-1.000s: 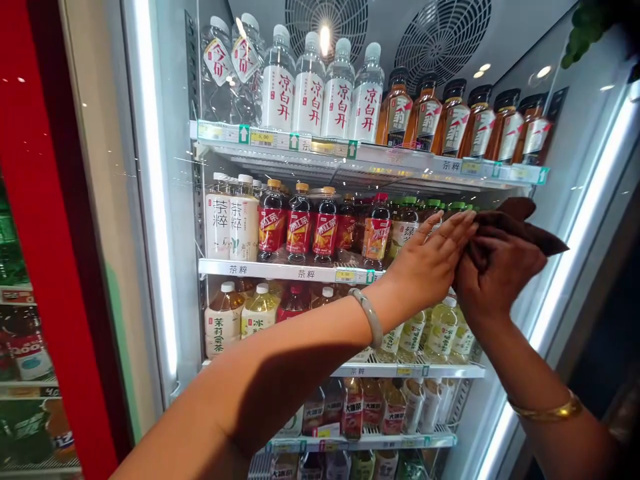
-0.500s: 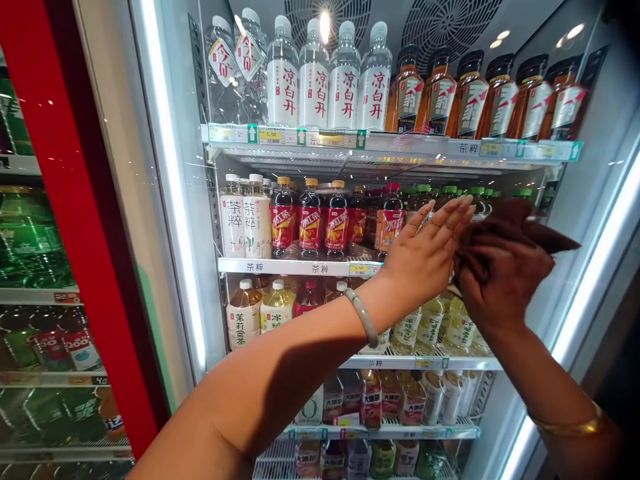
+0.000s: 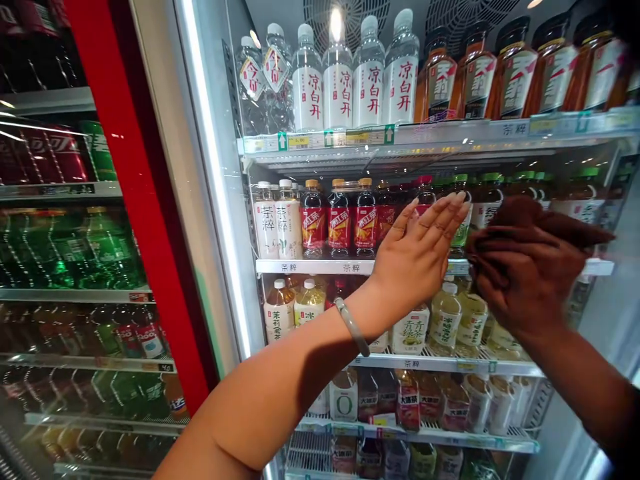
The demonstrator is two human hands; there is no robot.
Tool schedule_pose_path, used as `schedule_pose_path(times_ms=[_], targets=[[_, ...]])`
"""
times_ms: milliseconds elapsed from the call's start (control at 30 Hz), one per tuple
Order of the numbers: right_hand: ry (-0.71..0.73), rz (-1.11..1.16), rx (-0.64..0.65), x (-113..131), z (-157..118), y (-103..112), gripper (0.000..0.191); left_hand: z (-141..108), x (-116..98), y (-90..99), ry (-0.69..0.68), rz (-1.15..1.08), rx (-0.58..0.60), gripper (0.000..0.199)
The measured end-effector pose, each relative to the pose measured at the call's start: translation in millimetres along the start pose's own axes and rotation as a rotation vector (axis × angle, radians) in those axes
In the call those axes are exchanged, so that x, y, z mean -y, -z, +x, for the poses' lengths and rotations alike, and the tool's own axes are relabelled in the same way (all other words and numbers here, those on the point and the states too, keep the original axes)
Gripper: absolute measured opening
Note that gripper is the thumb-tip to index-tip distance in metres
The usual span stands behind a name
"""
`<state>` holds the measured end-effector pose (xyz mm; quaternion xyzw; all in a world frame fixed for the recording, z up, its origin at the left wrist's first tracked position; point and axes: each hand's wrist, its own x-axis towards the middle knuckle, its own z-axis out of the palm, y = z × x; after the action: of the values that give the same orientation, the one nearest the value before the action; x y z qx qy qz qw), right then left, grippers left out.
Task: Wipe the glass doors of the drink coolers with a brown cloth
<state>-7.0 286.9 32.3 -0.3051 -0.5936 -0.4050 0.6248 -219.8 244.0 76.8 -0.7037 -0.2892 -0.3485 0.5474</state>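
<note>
My left hand is stretched out in front of the lit drinks cooler, fingers extended and holding nothing. It appears to lie flat against the clear glass door, whose surface shows only by its reflections. A pale bangle circles my left wrist. Just to its right, my right hand grips a bunched dark brown cloth, one end of which sticks out to the right. Behind both hands stand bottled drinks, including red-labelled tea bottles and a green-capped bottle partly covered by my left fingers.
White-labelled water bottles and amber bottles fill the top shelf. More bottles stand on the lower shelves. A red frame post separates a second cooler at left, holding green bottles. A bright light strip runs down the left side.
My view has turned left, so the shelves sit farther right and more of the left cooler shows. The cloth and right hand are slightly farther right, away from my left hand.
</note>
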Motion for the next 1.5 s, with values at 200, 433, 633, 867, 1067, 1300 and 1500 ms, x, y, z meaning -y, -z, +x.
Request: schedule_pose_path(times_ms=[200,433,633,867,1067,1300,1500], targets=[[-0.141,-0.073,-0.144,47,42,-22,0.025,-11,13,2.5,-0.001,-0.03,-0.06,0.058],[0.183,0.074,0.004,70,-7,0,0.026,-27,17,8.4,0.136,-0.13,-0.122,0.064],[-0.122,-0.003,-0.096,76,25,-8,0.014,-31,11,6.1,0.191,-0.168,-0.106,0.071],[-0.119,0.249,-0.006,123,10,-11,0.031,-33,12,12.5,0.241,-0.273,-0.155,0.071],[-0.297,0.674,0.088,132,16,9,0.047,-36,21,22.7,-0.028,-0.485,-0.296,0.069],[-0.527,1.124,0.256,116,40,43,0.046,-37,32,41.7,-0.055,-0.321,-0.026,0.06],[-0.238,0.383,0.037,109,67,21,0.032,-49,50,64.7,0.13,-0.093,-0.074,0.045]])
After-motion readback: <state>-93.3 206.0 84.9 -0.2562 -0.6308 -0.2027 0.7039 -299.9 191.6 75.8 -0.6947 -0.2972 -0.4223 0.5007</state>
